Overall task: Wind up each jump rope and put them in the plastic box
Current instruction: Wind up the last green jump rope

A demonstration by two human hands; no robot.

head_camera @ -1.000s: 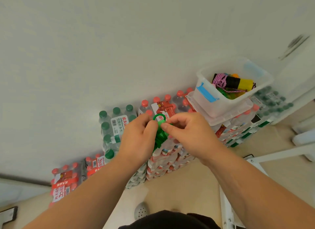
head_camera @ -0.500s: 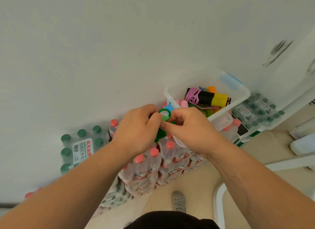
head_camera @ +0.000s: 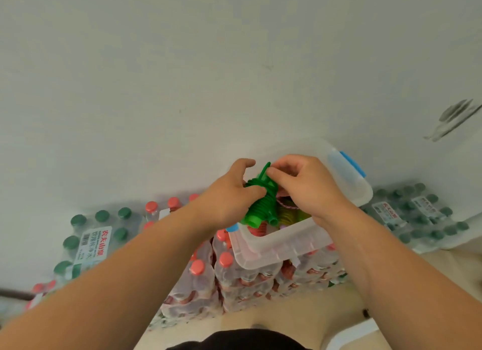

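Two hands share one load. The green rope (head_camera: 260,205), wound into a tight bundle, hangs just over the near left corner of the box (head_camera: 287,242) and is not yet inside it. My left hand (head_camera: 229,197) grips the bundle from the side away from the box's middle, thumb pressed across the windings. My right hand (head_camera: 305,186), above the box, pinches the loose loop of cord at the bundle's top. Neither hand is spread; both are clamped on the rope.

I judge the rope light, an easy one-hand load. Its two handles look like stiff, smooth plastic, and their ends poke out below the windings toward the box. The cord looks soft and springy, so the coil probably wants to loosen once pressure comes off. The place to hold is across the windings at mid-bundle, squeezing cord against handles, with the free end pinched until the bundle lies down. Gripping only the bare handle ends would likely let turns slide off. Nothing seems fragile.

Other ropes (head_camera: 289,215) already lie in the box, which sits on bottle packs (head_camera: 203,279).

A second ago the hands and rope were well left of the box, over the packs. Half a second ago they were just beside its left wall, and now they are over it. The grip looks much the same.
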